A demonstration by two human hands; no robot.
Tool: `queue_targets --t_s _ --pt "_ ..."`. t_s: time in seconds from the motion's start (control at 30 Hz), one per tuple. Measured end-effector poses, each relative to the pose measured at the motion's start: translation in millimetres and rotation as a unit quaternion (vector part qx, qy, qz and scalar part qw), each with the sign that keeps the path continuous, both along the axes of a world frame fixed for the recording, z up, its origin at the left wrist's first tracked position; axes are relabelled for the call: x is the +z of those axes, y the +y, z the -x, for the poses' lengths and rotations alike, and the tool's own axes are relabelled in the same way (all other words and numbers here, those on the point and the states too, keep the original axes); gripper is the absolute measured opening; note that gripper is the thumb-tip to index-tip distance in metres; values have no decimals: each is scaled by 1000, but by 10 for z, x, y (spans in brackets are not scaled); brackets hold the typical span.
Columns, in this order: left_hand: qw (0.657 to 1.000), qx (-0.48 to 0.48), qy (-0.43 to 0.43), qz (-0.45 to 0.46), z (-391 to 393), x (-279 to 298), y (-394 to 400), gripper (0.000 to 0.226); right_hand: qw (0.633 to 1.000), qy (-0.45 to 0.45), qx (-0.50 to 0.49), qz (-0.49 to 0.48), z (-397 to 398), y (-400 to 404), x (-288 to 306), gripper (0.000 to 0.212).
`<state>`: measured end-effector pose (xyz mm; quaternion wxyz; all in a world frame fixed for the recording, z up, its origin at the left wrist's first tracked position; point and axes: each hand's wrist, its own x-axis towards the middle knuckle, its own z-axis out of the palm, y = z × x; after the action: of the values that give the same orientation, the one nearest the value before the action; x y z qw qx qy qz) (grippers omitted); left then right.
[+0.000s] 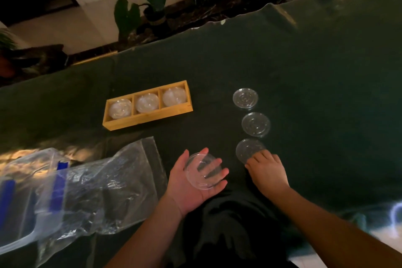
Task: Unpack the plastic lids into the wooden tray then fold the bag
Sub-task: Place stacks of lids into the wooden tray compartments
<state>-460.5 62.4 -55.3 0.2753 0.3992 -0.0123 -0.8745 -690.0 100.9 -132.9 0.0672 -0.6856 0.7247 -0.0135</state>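
My left hand (191,183) lies palm up near the table's front edge, and a clear plastic lid (203,171) rests in it. My right hand (267,172) is palm down, its fingertips on the near edge of another clear lid (248,148) that lies flat on the cloth. Two more lids (255,124) (245,98) lie in a row beyond it. The wooden tray (150,115) sits to the left of centre, with clear lids in each of its three compartments. The clear plastic bag (104,187) lies crumpled at the left, next to my left hand.
A dark green cloth (315,93) covers the table. A clear plastic box with blue clips (32,200) sits at the near left, partly under the bag. Potted plants (152,2) stand on the floor beyond the far edge.
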Motion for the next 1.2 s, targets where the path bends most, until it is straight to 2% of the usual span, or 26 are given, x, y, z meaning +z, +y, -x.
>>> queue_targets --t_s 0.07,0.1,0.17,0.27,0.37,0.5,0.57,0.63,0.67,0.73,0.8,0.87,0.97,1.1,1.2 --pt "1000 -2 -25 0 8 -14 3 52 997 -59 -25 40 -64 51 15 23" --pt "999 -2 -38 -1 19 -29 5 52 988 -129 -64 58 -92 67 64 20" --pt "998 9 -56 -5 57 -66 1 52 946 -286 -123 89 -159 72 206 11" --pt "999 4 -38 -11 151 -95 5 55 896 -430 -86 76 -416 132 475 6" --pt "999 -18 -32 -17 290 -87 2 62 892 -448 12 51 -706 267 638 14" --pt "993 -11 -113 -16 324 -132 -60 48 892 -446 68 21 -805 284 665 25" --pt "993 -8 -120 -5 281 -155 -65 44 863 -498 71 -30 -723 205 660 29" --pt "996 -6 -90 -5 253 -143 -47 39 844 -536 8 -18 -561 49 625 18" --pt "998 -5 -68 -10 240 -148 -37 39 860 -509 -36 28 -448 -75 576 12" --pt "1000 3 -12 -24 227 -140 -18 39 915 -378 -99 102 -183 -352 449 10" --pt "999 12 36 -31 219 -120 -1 40 949 -273 -128 92 87 -598 342 15" --pt "998 15 54 -34 201 -98 -3 46 972 -191 -133 39 293 -788 211 20" --pt "997 4 70 -29 161 -68 -22 53 985 -95 -141 -38 452 -920 93 26" --pt "997 7 65 -28 129 -21 -67 62 996 23 -76 -34 448 -948 57 28" --pt "998 17 43 -33 128 -23 -96 60 999 33 -33 -26 427 -864 3 27"
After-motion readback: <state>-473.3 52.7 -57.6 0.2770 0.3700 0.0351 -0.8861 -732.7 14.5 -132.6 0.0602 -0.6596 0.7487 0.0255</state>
